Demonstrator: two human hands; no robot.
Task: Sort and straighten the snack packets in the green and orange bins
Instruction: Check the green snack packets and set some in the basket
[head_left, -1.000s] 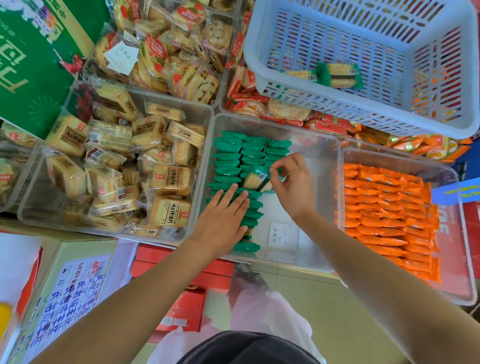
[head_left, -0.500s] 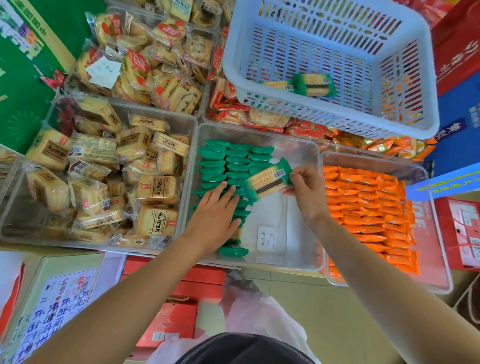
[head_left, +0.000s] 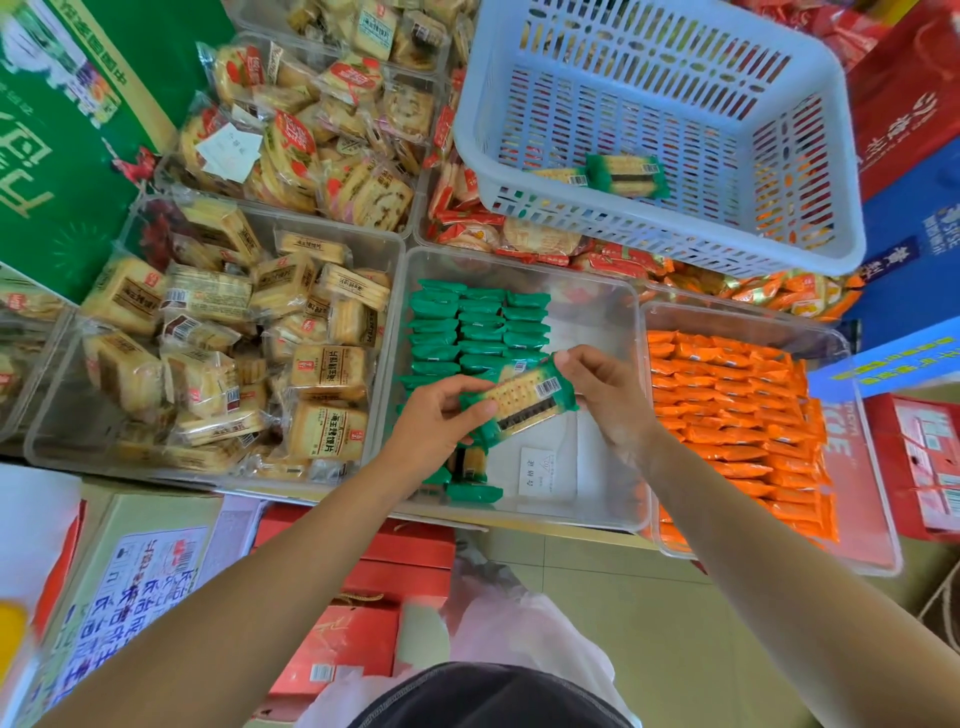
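A green cracker packet (head_left: 522, 402) with a barcode is held flat above the clear bin of green packets (head_left: 597, 291). My left hand (head_left: 441, 415) pinches its left end and my right hand (head_left: 602, 395) pinches its right end. Under it, rows of green packets (head_left: 478, 325) stand on edge along the bin's left half. A few more green packets (head_left: 470, 486) lie at the bin's near edge. To the right, the clear bin of orange packets (head_left: 748, 322) holds tidy rows of orange packets (head_left: 727, 410).
A white slotted basket (head_left: 675, 244) at the back holds two green packets (head_left: 626, 176). A clear bin of yellow cracker packs (head_left: 234, 353) stands to the left. A white slip (head_left: 540, 470) lies on the green bin's floor. Red boxes (head_left: 363, 613) sit below.
My left hand lifted off the stacked green packets and took the left end of the packet that my right hand had pulled out. The packet now lies flat between both hands.
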